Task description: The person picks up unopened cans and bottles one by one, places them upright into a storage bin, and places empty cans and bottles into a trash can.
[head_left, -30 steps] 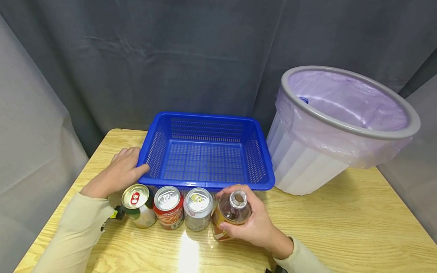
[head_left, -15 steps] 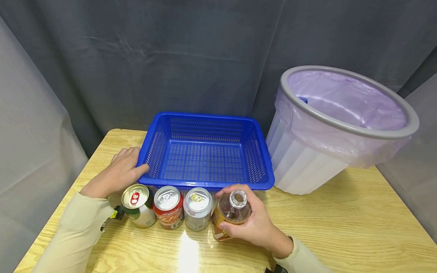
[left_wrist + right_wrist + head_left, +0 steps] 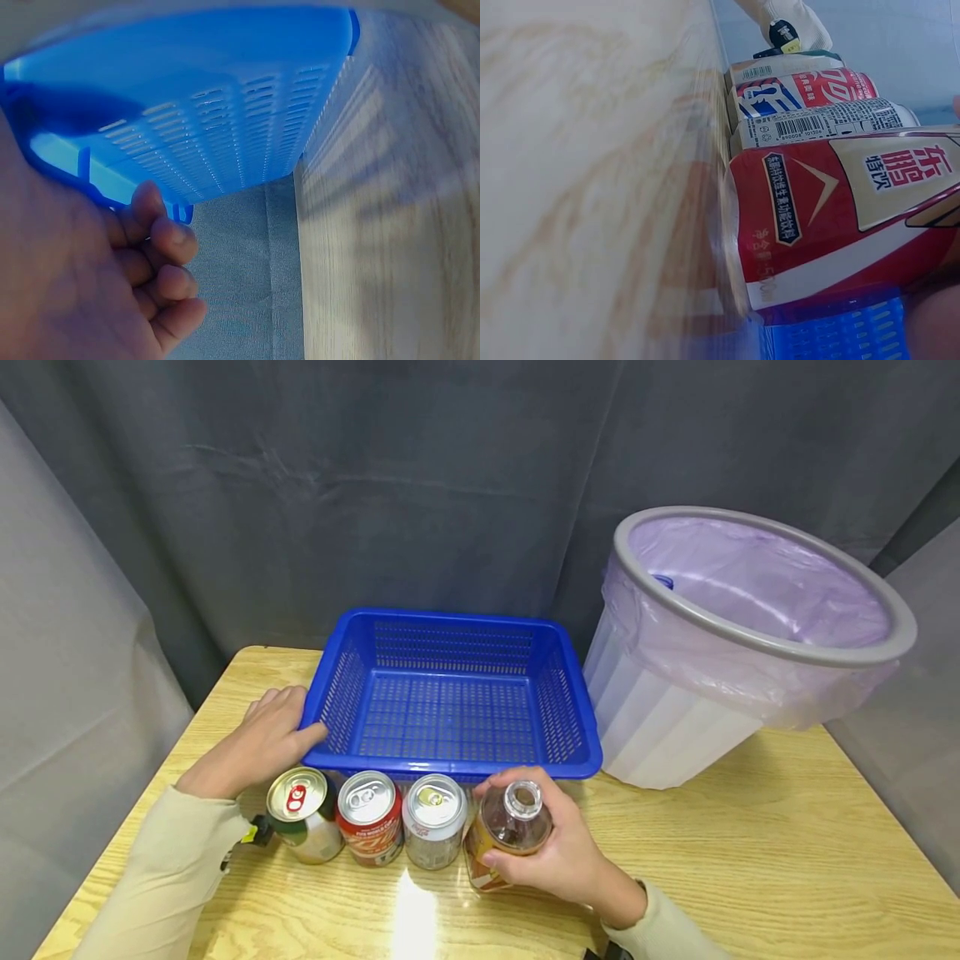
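My left hand (image 3: 266, 735) grips the left rim of a blue plastic basket (image 3: 465, 768), its thumb over the rim and its fingers curled at the outside, as the left wrist view shows. The basket has nothing in it. My right hand (image 3: 562, 856) holds an uncapped clear plastic drink bottle (image 3: 510, 828) round its upper body. The bottle's red and gold label (image 3: 802, 202) fills much of the right wrist view. In a row left of it stand a silver-white can (image 3: 435, 827), a red can (image 3: 371, 831) and a green-gold can (image 3: 303, 827), upright before the basket.
A tall white bin (image 3: 667, 718) with a grey ring and purple liner bag stands right of the basket. A small blue thing (image 3: 663, 582) shows inside it. Dark grey curtain (image 3: 420, 485) hangs behind the wooden table (image 3: 750, 860).
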`<state>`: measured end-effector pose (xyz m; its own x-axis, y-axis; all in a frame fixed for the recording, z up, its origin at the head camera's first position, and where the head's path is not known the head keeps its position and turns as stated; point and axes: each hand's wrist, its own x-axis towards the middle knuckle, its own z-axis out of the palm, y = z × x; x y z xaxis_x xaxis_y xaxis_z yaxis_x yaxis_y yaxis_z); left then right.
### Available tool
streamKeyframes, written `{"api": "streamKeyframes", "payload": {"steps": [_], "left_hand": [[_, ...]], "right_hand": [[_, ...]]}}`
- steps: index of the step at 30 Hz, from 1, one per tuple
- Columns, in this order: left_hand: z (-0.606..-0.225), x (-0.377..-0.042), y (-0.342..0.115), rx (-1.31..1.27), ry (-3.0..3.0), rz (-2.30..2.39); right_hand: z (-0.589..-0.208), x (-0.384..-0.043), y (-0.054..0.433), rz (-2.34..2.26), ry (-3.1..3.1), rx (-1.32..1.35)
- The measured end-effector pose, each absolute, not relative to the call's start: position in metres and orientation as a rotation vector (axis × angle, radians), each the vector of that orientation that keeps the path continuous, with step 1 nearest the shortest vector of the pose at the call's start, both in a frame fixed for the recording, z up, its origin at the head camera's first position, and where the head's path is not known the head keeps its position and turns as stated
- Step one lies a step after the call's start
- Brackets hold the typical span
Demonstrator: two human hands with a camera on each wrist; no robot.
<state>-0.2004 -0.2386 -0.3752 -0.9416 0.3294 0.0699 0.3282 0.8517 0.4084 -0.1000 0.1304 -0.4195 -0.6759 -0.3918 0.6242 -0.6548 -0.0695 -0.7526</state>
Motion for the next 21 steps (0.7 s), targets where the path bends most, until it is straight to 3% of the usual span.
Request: {"api": "streamKeyframes", "payload": {"steps": [21], "left_hand": [[-0.3759,-0.1984,-0.2398,0.557,3.016,0.692]], "right_hand": [[-0.4108,-0.0976,0.1339,1.826,-2.088,1.146]]}}
